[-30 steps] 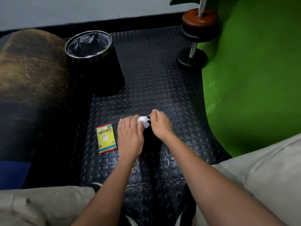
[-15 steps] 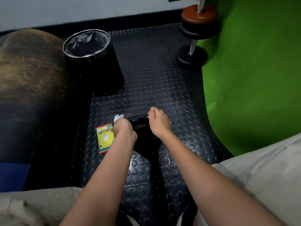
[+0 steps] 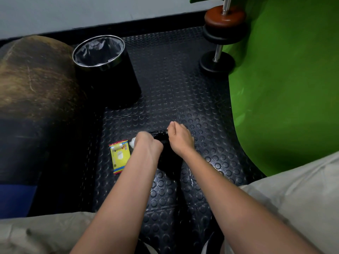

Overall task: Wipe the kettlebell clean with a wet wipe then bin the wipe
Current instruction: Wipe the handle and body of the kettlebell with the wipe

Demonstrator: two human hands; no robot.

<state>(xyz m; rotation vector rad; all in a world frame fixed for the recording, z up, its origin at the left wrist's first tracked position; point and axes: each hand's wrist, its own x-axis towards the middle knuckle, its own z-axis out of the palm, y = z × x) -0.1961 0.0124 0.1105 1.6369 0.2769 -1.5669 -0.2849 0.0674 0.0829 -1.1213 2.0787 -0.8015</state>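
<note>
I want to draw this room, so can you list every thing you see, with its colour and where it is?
kettlebell: one, black, on the floor between the hands
wet wipe: one, white, in the left hand
wipes packet: one, yellow, left of the kettlebell
bin: one, black, silver rim, far left
dumbbell: one, black and brown plates, far right, on end
floor mat: black, studded
backdrop: green, right
left hand: grips the wipe
right hand: on the kettlebell
</note>
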